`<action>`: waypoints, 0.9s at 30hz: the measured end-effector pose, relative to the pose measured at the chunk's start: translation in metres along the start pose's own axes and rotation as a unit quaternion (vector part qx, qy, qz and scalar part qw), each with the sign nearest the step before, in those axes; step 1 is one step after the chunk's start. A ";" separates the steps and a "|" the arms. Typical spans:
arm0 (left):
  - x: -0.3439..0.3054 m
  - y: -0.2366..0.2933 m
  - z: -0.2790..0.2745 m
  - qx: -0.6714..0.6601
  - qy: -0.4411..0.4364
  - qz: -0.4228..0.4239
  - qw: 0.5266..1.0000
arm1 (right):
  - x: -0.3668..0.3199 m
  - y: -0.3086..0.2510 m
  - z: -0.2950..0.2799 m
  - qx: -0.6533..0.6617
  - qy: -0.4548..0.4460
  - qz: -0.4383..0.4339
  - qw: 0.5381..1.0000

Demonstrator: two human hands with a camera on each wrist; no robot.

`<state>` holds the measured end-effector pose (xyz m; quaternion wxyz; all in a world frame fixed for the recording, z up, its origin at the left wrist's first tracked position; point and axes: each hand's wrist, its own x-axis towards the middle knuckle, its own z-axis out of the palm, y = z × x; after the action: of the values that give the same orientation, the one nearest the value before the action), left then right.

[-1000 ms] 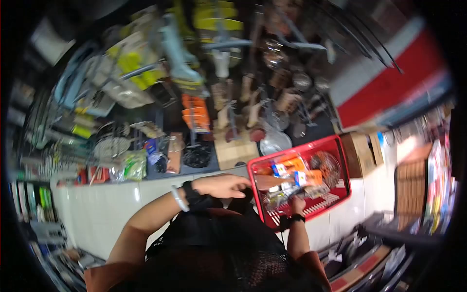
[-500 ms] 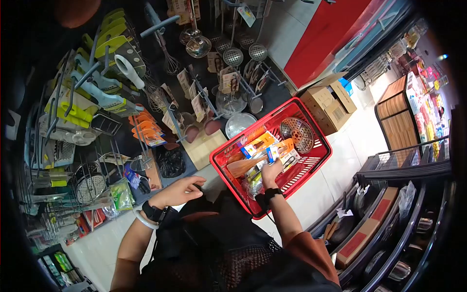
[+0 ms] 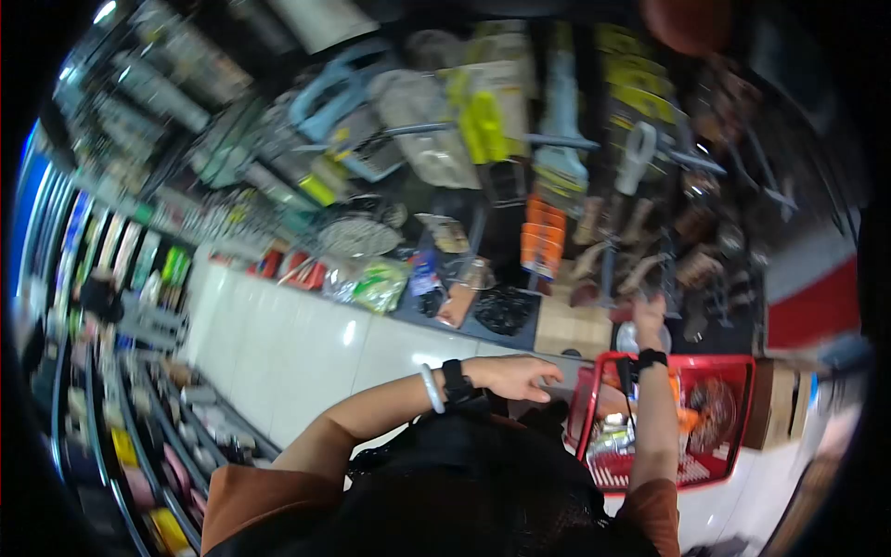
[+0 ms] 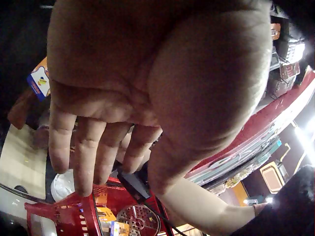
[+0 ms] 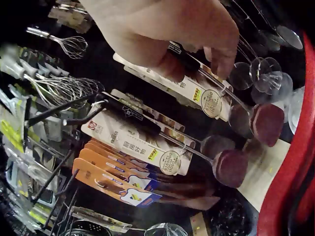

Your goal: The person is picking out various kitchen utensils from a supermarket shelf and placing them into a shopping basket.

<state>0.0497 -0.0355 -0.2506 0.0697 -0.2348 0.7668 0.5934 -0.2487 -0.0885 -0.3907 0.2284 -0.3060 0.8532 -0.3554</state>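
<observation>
Beside the basket rim (image 3: 582, 415), left hand (image 3: 516, 376) loose, right hand (image 5: 162, 29) pinching carded spoon (image 5: 194, 91)

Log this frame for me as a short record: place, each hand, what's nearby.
place: shop aisle, rack of hanging kitchen tools
right hand: raised to the rack, fingers curled round the black handle of a carded ladle
left hand: palm open, fingers relaxed, holds nothing
basket: red, under the right arm, packaged goods inside
nearby on rack: whisks, orange cards, more ladles
</observation>
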 end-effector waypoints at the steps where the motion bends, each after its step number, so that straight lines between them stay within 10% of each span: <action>1: -0.005 0.000 -0.001 -0.006 0.007 -0.011 1.000 | 0.018 0.018 0.017 0.133 -0.005 -0.032 0.991; 2: -0.010 -0.001 -0.002 -0.011 0.008 -0.019 1.000 | 0.080 0.082 0.063 0.065 0.021 -0.057 0.996; 11: -0.046 -0.020 -0.002 -0.037 0.075 -0.058 0.995 | 0.090 0.056 0.056 0.272 -0.086 -0.077 0.955; 17: -0.050 -0.015 -0.008 -0.051 0.080 -0.103 0.990 | 0.084 0.052 0.040 0.434 -0.271 0.052 0.858; 27: -0.040 -0.018 -0.013 -0.009 0.040 -0.089 0.995 | 0.035 0.020 0.019 0.121 -0.049 -0.009 0.991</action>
<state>0.0952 -0.0401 -0.2472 0.0898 -0.3263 0.7394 0.5821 -0.2692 -0.1097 -0.4238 0.3022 -0.3006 0.7889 -0.4427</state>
